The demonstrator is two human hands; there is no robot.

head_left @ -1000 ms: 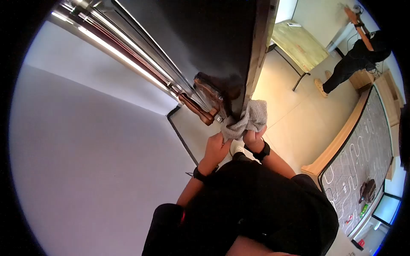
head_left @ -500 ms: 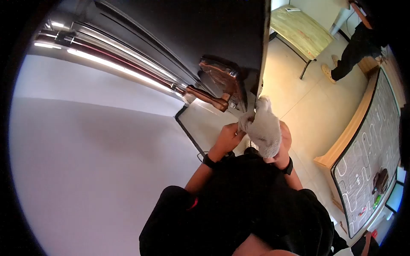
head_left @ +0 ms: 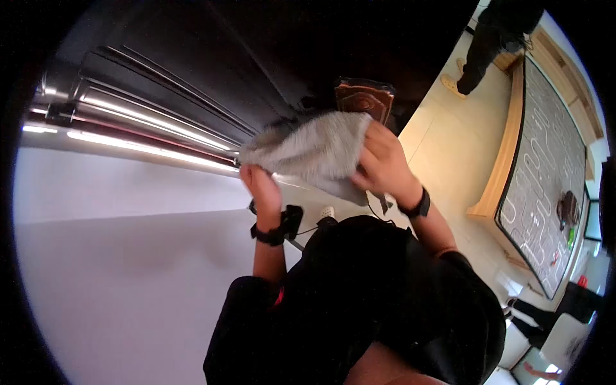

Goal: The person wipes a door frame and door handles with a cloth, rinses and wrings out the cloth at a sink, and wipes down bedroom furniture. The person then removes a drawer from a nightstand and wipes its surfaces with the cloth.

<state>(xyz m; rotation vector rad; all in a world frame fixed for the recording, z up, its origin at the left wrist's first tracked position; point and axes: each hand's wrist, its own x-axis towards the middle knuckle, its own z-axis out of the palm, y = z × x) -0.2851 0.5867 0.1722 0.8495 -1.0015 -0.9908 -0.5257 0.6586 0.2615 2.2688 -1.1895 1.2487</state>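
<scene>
A grey cloth [head_left: 314, 146] is stretched between my two hands, with its middle somewhat blurred. My left hand [head_left: 262, 187] pinches its left end, the fingers partly behind the fabric. At the opposite end, my right hand [head_left: 386, 163] grips the edge with bent fingers. Just beyond the cloth is a large dark glossy surface [head_left: 282, 48]. A brown carved wooden piece [head_left: 364, 97] stands out against it, its lower part covered by the cloth.
A white wall [head_left: 122, 276] fills the left side, below bright strip lights [head_left: 151, 151]. To the right, a wood-edged platform [head_left: 494, 183] carries a grey mat with white line patterns [head_left: 545, 160]. A person in dark trousers [head_left: 484, 51] stands beyond; another [head_left: 545, 314] is at lower right.
The cloth, bunched around my right hand before, is now spread out between both hands. My hands have moved apart and up toward the dark surface, and the view has shifted.
</scene>
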